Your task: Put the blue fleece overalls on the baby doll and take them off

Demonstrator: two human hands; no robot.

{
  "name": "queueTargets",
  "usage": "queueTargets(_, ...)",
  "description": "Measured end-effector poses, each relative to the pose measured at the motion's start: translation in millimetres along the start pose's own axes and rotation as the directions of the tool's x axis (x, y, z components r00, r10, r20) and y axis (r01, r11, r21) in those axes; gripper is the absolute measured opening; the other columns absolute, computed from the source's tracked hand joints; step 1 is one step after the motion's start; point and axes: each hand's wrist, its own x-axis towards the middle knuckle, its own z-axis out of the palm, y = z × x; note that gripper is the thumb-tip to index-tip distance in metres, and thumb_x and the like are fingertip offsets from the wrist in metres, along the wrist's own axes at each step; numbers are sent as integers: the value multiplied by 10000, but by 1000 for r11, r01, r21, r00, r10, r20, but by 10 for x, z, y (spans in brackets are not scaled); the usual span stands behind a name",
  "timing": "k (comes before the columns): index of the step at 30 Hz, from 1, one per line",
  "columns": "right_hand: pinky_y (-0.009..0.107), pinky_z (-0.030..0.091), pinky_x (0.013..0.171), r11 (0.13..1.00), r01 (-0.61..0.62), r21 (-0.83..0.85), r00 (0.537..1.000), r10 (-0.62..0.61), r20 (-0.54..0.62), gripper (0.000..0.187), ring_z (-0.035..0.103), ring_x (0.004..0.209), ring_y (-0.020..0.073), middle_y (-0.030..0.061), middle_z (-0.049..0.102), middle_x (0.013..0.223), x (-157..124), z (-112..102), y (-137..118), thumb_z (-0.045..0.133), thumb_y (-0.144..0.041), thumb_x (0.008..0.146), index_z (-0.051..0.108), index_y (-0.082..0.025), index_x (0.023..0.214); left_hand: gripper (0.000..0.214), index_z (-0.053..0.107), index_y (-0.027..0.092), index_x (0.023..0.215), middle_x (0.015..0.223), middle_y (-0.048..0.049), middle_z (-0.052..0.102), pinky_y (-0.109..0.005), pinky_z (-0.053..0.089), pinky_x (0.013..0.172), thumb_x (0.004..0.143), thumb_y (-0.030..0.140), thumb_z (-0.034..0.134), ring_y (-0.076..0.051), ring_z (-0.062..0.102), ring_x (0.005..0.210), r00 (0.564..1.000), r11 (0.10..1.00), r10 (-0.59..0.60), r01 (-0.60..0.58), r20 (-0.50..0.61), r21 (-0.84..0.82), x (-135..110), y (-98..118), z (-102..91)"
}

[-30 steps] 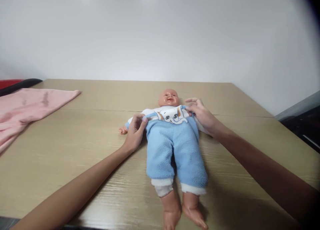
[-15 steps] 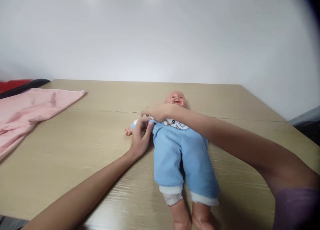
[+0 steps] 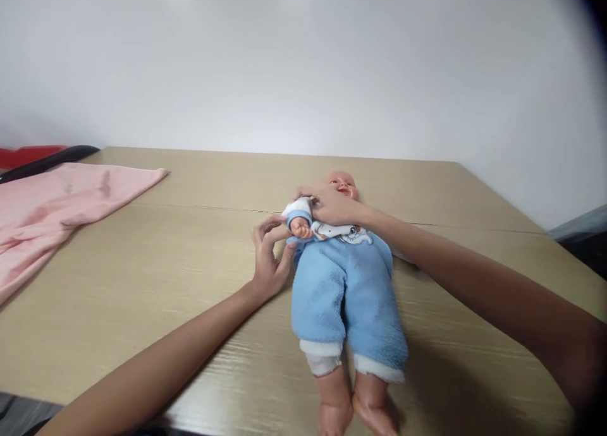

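Observation:
A baby doll [image 3: 336,373] lies on its back, head away from me, in blue fleece trousers [image 3: 317,284] with white cuffs and a white top [image 3: 353,234] with a printed picture. Its arm on my left is bent up over its side, the small doll hand [image 3: 301,227] pointing toward me. My right hand [image 3: 332,203] reaches across the chest and is closed round that arm's white sleeve [image 3: 298,206]. Beside it, my left hand [image 3: 272,253] has curled fingers and thumb at the blue cloth by the doll's waist, seemingly pinching it; the fingertips are partly hidden.
A pink cloth [image 3: 71,202] lies spread at the left of the wooden table [image 3: 199,347]. Behind it shows a red and black object [image 3: 52,158]. A white wall [image 3: 303,76] stands behind the table, and a dark shape [image 3: 588,234] is beyond the right edge.
The doll's arm has come up from the table to its side, with my right hand now round the sleeve. My right hand has shifted slightly right; my left hand stays by the waist.

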Motion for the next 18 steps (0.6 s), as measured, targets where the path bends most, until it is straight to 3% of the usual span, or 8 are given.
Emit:
queueTargets(2, 386, 509, 992, 998, 49, -45, 999, -48, 17, 468, 704, 1107, 269, 94, 776, 1161, -10, 15, -32, 554, -33, 803, 781, -195, 1179, 187, 623, 307, 1174, 1376, -115, 582, -564, 422, 1237, 1115, 476, 569, -307, 575, 1375, 999, 995, 45, -44, 9, -93, -18, 22, 34)
queueTargets(4, 393, 502, 1014, 993, 53, -104, 998, -50, 34, 464, 706, 1127, 269, 108, 772, 1192, -28, 7, -106, 566, -28, 843, 796, -204, 1206, 179, 581, 309, 1174, 1333, -102, 610, -544, 451, 1200, 1126, 478, 550, -288, 609, 1314, 1000, 982, 11, -13, -11, -187, -13, 62, 64)
queueTargets(7, 399, 504, 1022, 985, -44, -164, 999, 46, 11, 381, 720, 1110, 273, 129, 777, 1250, -123, -67, -262, 616, -120, 956, 770, -199, 1295, 246, 569, 299, 1176, 1272, -78, 638, -456, 496, 1128, 1115, 536, 576, -261, 624, 1243, 984, 956, -169, 150, -56, -251, 41, 145, 87)
queueTargets(9, 396, 514, 999, 977, -148, -152, 988, 152, 9, 276, 732, 1083, 286, 130, 803, 1216, -232, -135, -364, 630, -296, 1051, 774, -200, 1267, 305, 581, 287, 1167, 1257, -65, 645, -399, 501, 1103, 1097, 584, 599, -245, 620, 1233, 948, 925, -310, 284, -68, -254, 93, 170, 96)
queueTargets(13, 377, 504, 894, 965, -228, -126, 969, 238, 69, 342, 729, 992, 285, 79, 828, 1044, -441, -196, -442, 612, -516, 1084, 789, -236, 1002, 354, 567, 281, 1071, 1057, -9, 666, -312, 546, 956, 1053, 622, 658, -189, 653, 1038, 825, 771, -565, 527, -3, -357, 212, 14, 140)
queueTargets(16, 367, 476, 852, 961, -240, -140, 970, 233, -61, 326, 689, 927, 265, 75, 791, 968, -498, -133, -340, 652, -505, 1038, 735, -209, 929, 394, 563, 277, 1031, 928, 22, 660, -272, 561, 814, 960, 602, 774, -154, 645, 865, 682, 565, -720, 683, 128, -464, 332, -236, 184)
queueTargets(18, 360, 468, 842, 965, -247, -90, 965, 237, -112, 340, 671, 910, 253, 66, 763, 952, -507, -70, -225, 649, -519, 1023, 715, -192, 956, 429, 588, 255, 996, 919, 6, 687, -274, 572, 778, 883, 576, 849, -155, 660, 832, 626, 485, -750, 739, 212, -468, 417, -374, 191)
